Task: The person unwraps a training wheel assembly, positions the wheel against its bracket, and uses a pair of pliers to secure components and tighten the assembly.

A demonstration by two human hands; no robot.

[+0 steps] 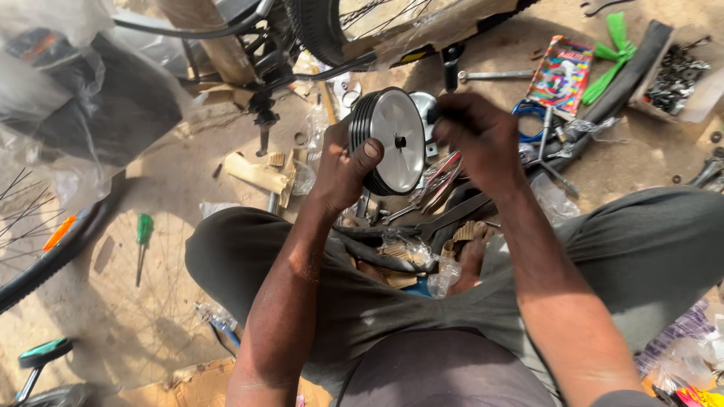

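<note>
Grey trousers over folded legs fill the near edge of the head view, and above them a small training wheel, black-tyred with a silver disc face, is held up off the ground between both hands. It is gripped by the left hand, the thumb laid across the lower rim of the disc and the fingers wrapped behind the tyre, so that grip is pressed shut on the wheel. At the wheel's far side the right hand is curled, fingers bunched at the hub; whether something small is pinched there cannot be told, since the fingertips are hidden. As far as can be judged, the wheel is being worked on at its axle and has not yet been mounted to anything: no bracket is seen attached to it, and the bicycle frame stands apart at the top of the view. Open room is scarce. Spanners and plastic wrappers are strewn on the dirt floor just below the hands, a box of small metal parts lies to the upper right, and a green-handled screwdriver rests well apart at the left beside a spoked wheel. Only the bare patch of ground to the left of the knee is left free for movement.
</note>
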